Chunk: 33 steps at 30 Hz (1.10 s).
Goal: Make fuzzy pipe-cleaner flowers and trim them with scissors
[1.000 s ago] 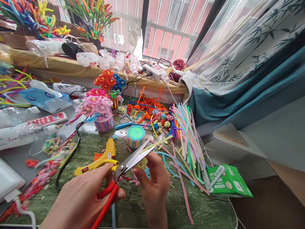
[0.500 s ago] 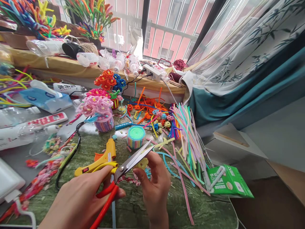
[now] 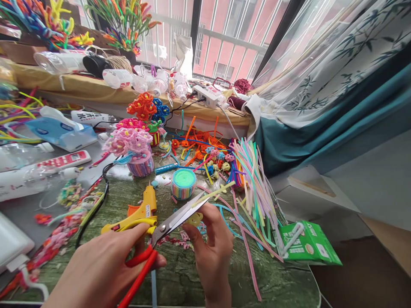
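My left hand [image 3: 96,261] is closed round scissors [image 3: 175,220] with red on the handles. Their blades are slightly apart and point up to the right. Pinched in my right hand [image 3: 210,252] is a pale yellow pipe cleaner [image 3: 221,190], curled into a loop near the thumb, with a straight end reaching past the blade tips. Those tips lie against or very near it, just above my right fingers; exact contact is unclear. Behind the blades stands a striped round pot [image 3: 183,184] with a turquoise top. A yellow glue gun [image 3: 146,207] lies beyond my left hand.
Pastel pipe cleaners [image 3: 257,184] lie bundled at the right, beside a green packet [image 3: 310,243]. A pink pipe-cleaner flower pot [image 3: 141,164] stands at the left. Plastic bottles [image 3: 41,179] and a black cable [image 3: 93,218] lie further left. Small orange flowers [image 3: 199,149] are heaped behind.
The pale yellow pipe cleaner's straight end has shifted and now crosses over the blade tips. My right hand has moved slightly right; the left hand and scissors shifted slightly down and left.
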{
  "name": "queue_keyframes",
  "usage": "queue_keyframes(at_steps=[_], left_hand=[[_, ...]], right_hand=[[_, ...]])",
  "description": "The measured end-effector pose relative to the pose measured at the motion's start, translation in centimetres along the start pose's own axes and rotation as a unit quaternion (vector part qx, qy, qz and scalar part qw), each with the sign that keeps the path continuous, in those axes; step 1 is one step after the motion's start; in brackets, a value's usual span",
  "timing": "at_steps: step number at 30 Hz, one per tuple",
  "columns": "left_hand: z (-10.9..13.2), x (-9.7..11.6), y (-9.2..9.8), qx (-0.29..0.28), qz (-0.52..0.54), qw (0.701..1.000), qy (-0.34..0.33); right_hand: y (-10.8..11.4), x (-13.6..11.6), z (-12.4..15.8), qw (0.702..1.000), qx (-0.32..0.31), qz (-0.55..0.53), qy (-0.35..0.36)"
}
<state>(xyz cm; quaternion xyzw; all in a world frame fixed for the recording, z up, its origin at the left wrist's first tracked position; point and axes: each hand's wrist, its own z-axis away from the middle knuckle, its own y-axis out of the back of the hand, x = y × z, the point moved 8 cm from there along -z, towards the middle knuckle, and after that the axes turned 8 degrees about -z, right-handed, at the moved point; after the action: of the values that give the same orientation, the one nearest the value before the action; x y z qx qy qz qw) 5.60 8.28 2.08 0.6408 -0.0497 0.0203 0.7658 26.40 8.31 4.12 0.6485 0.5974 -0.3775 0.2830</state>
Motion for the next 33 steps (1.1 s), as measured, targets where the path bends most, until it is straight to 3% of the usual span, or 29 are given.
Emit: queue_keyframes(at_steps=[5, 11, 14, 26, 33], left_hand=[[0.0, 0.0, -0.3, 0.022, 0.001, 1.000, -0.015], [0.1, 1.6, 1.3, -0.085, 0.005, 0.996, 0.013], [0.3, 2.6, 1.9, -0.103, 0.005, 0.995, 0.004], [1.8, 4.2, 5.2, -0.077, -0.022, 0.996, -0.026], [1.8, 3.7, 5.8, -0.070, 0.010, 0.997, -0.029]], right_hand=[[0.1, 0.1, -0.1, 1.000, 0.007, 0.004, -0.004], [0.3, 0.0, -0.3, 1.000, 0.019, 0.015, -0.007], [0.5, -0.6, -0.4, 0.999, 0.023, 0.026, -0.003], [1.7, -6.0, -1.3, 0.992, 0.013, 0.098, 0.075], [1.2, -6.9, -2.1, 0.989, 0.005, 0.133, 0.064]])
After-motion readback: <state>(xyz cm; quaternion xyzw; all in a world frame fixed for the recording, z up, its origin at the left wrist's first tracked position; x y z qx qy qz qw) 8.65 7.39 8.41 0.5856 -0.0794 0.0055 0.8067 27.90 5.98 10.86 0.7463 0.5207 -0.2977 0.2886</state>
